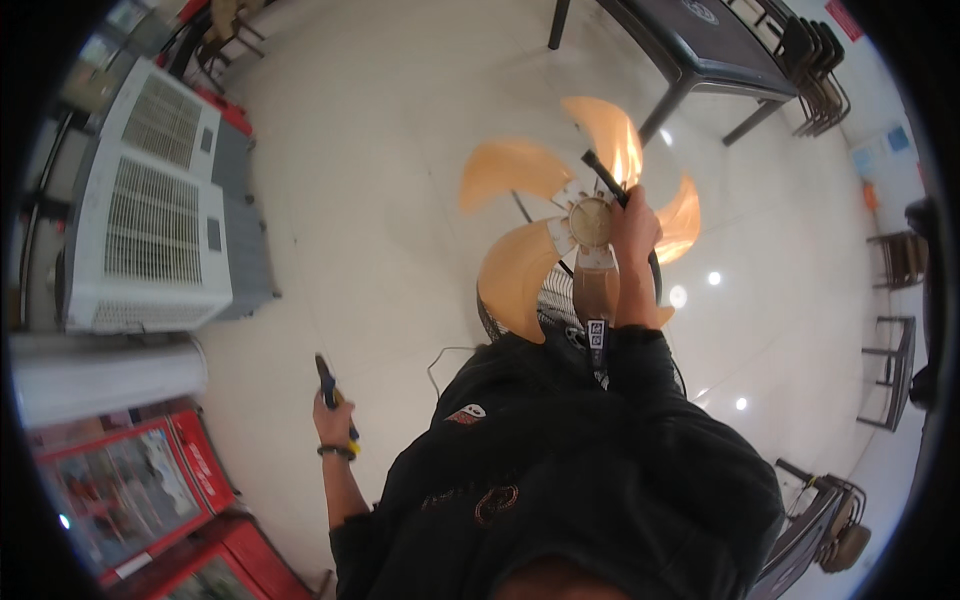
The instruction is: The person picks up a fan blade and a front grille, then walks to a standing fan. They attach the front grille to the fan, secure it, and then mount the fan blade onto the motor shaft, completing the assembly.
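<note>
In my left hand [333, 422], out to the left and low over the floor, I grip pliers [325, 376] with dark jaws pointing away and blue and yellow handles. In front of me is a fan with several orange translucent blades [518, 275] around a round pale hub [590, 222]. My right hand [635, 230] is over the blades just right of the hub, its fingers wrapped round a black bar [602, 176] whose end sticks out past the hub. A black wire fan grille [556, 305] shows partly behind the lower blades.
Two white air coolers [160, 220] stand at the left, above a white cylinder [120, 380] and red glass-front coolers [130, 490]. A dark table [690, 50] is at the far right, with stacked chairs [810, 70] beside it. A thin cord [435, 370] lies on the floor.
</note>
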